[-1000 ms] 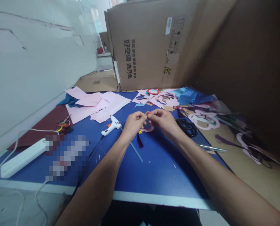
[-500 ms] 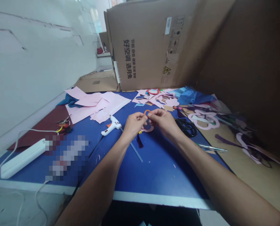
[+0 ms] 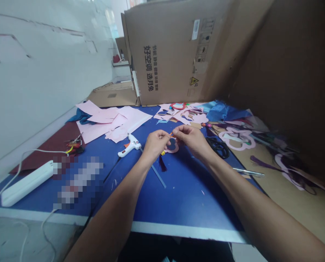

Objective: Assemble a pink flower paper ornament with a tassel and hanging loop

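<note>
My left hand [image 3: 156,143] and my right hand [image 3: 191,140] meet over the middle of the blue table [image 3: 184,196]. Both are closed in a pinch, their fingertips almost touching. Between them is a narrow orange strip [image 3: 171,135], partly covered by the fingers. Just below my hands shows a pink cutout frame [image 3: 174,150] with an open centre, its upper edge hidden. A small yellow bead or bell [image 3: 162,153] and a dark tassel [image 3: 162,165] lie by its lower left. To the left rests a white glue gun [image 3: 130,146], with a translucent stick [image 3: 159,177] at its back end.
Pink sheets [image 3: 107,122] and pliers-like red-handled tools [image 3: 75,145] lie left, near a white power strip [image 3: 28,183]. A large cardboard box [image 3: 173,54] walls off the back. Right are a coiled black cord [image 3: 218,147], pink cutouts [image 3: 237,139] and blue cloth [image 3: 219,111].
The orange strip stood up as a curved loop between my fingers; now it looks flatter and shorter. My right fingers have shifted slightly up. My left hand is nearly still.
</note>
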`<state>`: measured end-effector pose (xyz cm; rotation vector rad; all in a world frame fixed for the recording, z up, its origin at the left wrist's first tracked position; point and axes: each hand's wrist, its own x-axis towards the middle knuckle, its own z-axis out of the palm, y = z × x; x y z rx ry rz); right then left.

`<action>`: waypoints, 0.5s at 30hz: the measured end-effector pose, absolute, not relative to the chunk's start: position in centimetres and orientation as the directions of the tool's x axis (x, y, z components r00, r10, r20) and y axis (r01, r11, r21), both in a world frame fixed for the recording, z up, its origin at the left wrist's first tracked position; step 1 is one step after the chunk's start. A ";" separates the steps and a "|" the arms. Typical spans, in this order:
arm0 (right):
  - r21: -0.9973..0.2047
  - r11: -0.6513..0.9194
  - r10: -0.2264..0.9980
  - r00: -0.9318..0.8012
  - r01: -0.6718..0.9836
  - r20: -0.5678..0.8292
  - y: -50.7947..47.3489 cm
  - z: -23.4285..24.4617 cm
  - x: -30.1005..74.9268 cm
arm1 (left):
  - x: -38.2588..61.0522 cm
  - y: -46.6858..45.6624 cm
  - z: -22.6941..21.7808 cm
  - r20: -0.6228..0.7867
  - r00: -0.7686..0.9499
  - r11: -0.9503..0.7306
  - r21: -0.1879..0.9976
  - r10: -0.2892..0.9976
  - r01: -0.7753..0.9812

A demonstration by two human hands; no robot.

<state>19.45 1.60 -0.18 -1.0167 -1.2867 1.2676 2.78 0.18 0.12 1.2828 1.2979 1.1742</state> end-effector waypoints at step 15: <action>-0.989 0.107 0.993 -0.034 -0.101 0.111 2.0 -0.7 19.3 | 3.3 -0.3 0.6 -0.087 0.031 0.089 0.994 0.996 -0.058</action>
